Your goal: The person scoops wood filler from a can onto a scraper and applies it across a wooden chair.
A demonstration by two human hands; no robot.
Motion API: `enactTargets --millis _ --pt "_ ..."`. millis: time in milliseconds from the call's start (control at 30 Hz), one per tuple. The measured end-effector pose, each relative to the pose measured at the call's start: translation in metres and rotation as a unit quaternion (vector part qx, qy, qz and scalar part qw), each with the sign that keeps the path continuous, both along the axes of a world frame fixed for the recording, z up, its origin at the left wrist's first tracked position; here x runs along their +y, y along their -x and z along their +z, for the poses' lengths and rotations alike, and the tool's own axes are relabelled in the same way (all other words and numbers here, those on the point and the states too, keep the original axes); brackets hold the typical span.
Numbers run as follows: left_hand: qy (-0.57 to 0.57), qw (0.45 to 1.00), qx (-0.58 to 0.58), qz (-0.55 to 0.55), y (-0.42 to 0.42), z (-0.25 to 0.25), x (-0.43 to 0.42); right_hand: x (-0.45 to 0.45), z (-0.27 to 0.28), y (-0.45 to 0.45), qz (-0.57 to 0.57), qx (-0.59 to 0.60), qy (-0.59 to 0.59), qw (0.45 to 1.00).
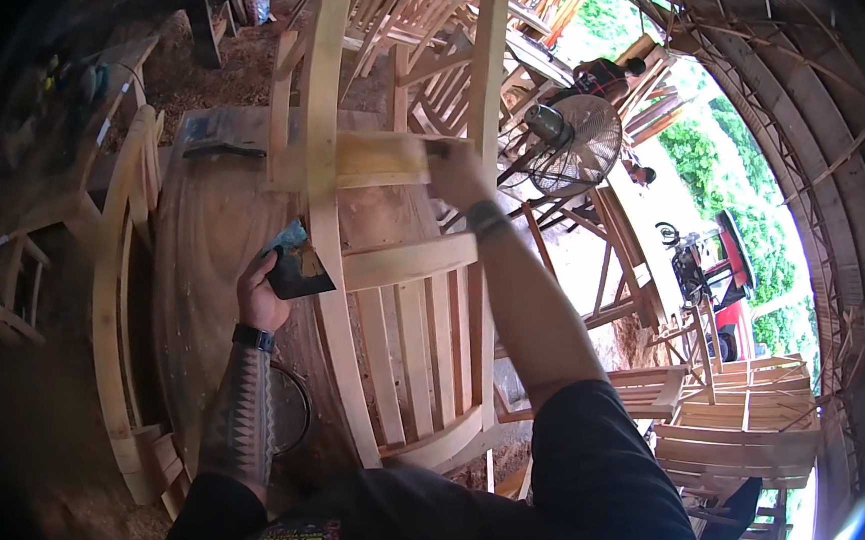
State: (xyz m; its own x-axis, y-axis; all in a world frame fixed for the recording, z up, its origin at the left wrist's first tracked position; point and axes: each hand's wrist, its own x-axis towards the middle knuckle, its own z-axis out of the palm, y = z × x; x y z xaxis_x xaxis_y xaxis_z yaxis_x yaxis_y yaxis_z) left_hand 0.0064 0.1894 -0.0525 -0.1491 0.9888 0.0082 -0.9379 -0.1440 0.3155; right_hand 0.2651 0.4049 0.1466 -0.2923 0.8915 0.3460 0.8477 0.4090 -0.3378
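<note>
A light wooden chair frame (335, 303) with a slatted back (412, 349) lies across a wooden tabletop (206, 204). My left hand (263, 293) is closed on a dark sheet (302, 266) with a blue and tan patch, just left of the frame's long rail. My right hand (456, 174) is near the right rail, over the yellowish crosspiece (380, 156). Its fingers are smeared by motion, and a small dark thing shows at them, too blurred to name.
A black-handled tool (223, 151) lies on the tabletop's far left part. A standing fan (572, 144) is at the right. Chair frames (116, 278) stand at the left, stacked wood (737, 432) at the right. A person (601, 78) is in the background.
</note>
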Motion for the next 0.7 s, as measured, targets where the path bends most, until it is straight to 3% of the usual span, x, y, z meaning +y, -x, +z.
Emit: enactTargets --millis 67,100,133,367,567,667,700 --pt "-0.003 1.0 -0.011 -0.004 0.0 -0.005 0.0 0.014 0.019 -0.036 -0.079 0.038 -0.02 0.996" --pt "-0.004 1.0 -0.014 -0.008 0.0 -0.007 0.0 0.007 0.04 -0.043 -0.11 0.038 0.024 0.993" --pt "0.01 1.0 -0.019 -0.006 -0.001 -0.008 0.0 -0.008 0.059 -0.044 -0.088 0.12 0.111 0.983" --pt "0.029 0.999 -0.022 -0.001 -0.003 0.002 -0.001 0.029 0.035 -0.062 -0.118 0.024 0.073 0.99" --pt "0.048 0.999 -0.01 0.013 -0.005 -0.004 0.002 0.045 0.016 -0.057 -0.118 0.013 0.048 0.992" --pt "0.05 0.999 0.008 -0.004 -0.007 -0.013 0.006 0.056 0.015 -0.064 -0.093 0.214 0.227 0.946" --pt "0.047 0.999 0.016 -0.012 -0.007 -0.016 0.008 0.058 0.009 -0.063 -0.082 0.181 0.181 0.963"
